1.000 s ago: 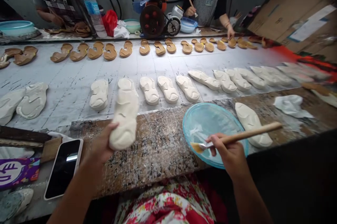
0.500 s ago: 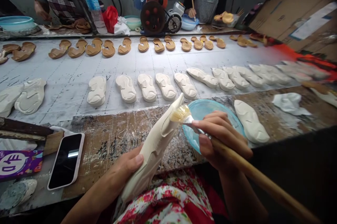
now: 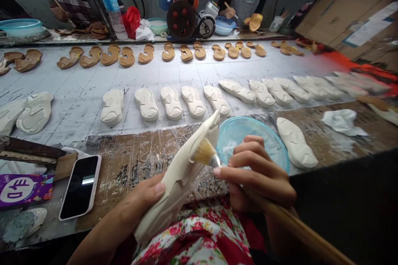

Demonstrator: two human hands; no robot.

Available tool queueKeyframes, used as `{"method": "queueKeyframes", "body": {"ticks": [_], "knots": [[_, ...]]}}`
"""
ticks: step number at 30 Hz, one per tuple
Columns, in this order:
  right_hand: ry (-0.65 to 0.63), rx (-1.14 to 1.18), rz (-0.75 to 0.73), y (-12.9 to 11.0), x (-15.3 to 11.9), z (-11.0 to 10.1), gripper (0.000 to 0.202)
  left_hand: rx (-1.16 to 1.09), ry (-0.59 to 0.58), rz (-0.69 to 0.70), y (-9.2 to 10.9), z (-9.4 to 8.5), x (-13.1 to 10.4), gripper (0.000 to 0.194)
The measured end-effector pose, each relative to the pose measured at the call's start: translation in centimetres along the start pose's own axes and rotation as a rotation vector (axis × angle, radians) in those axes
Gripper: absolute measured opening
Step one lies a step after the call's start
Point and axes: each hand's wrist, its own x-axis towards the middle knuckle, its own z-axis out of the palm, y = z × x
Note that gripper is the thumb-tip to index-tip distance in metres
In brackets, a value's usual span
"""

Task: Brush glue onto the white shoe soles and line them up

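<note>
– Checking L hand (image 3: pixel 146 196): what's being gripped?
– Pale sole (image 3: pixel 174 182), 1 pc. It's being clamped, thumb on near edge, other fingers mostly hidden. Being held tilted, upper end twd the row, lower end down by the floral cloth (image 3: pixel 202 238).
– And R hand (image 3: pixel 263 173)?
– Closed on brush (image 3: pixel 298 226), which is being pinched nr the metal collar. Handle's being angled down to bottom R. Bristles (image 3: pixel 203 153) are being held against the upper half of the sole, side facing R.
– Pos. of the rest?
– Turquoise basin (image 3: pixel 264 130) is being partly hidden by R hand. Just R of it, a spare sole (image 3: pixel 297 142) is being supported on the brown board (image 3: pixel 108 173), w/ a crumpled white cloth (image 3: pixel 342 122) further R. Row of pale soles (image 3: pixel 171 103) is being carried by the white sheet (image 3: pixel 83 84) beyond; brown pieces (image 3: pixel 127 57) are being borne along its far side.
– L side?
– Phone (image 3: pixel 80 187) & purple pack (image 3: pixel 18 190), both being kept nr L forearm, pack outermost.
</note>
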Motion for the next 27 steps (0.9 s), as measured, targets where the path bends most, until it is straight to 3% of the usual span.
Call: {"method": "queueKeyframes", "body": {"ticks": [3, 7, 9, 12, 17, 25, 27], "knots": [[0.021, 0.027, 0.023, 1.1, 0.0, -1.0, 0.019, -0.22, -0.015, -0.079, -1.1, -0.9, 0.4, 0.048], [0.002, 0.109, 0.09, 1.4, -0.7, -1.1, 0.02, -0.402, 0.081, -0.192, -2.3, -1.4, 0.9, 0.045], [0.02, 0.138, 0.106, 0.6, -1.3, -0.2, 0.017, -0.469, 0.084, -0.23, -2.4, -0.7, 1.4, 0.05], [0.02, 0.181, 0.098, -1.2, -2.1, 1.7, 0.012, -0.523, 0.078, -0.175, -1.9, 1.2, 2.2, 0.053], [-0.029, 0.43, 0.096, -2.8, -1.9, 2.7, 0.022, -0.462, 0.283, -0.092, -1.0, 3.1, 2.6, 0.039], [0.059, 0.401, 0.129, -0.9, -1.2, 2.3, 0.017, -0.539, 0.123, -0.056, -0.8, 3.8, 2.2, 0.035], [0.036, 0.392, 0.14, -1.0, -1.7, 2.1, 0.017, -0.534, 0.138, -0.068, -0.7, 4.0, 2.2, 0.033]]}}
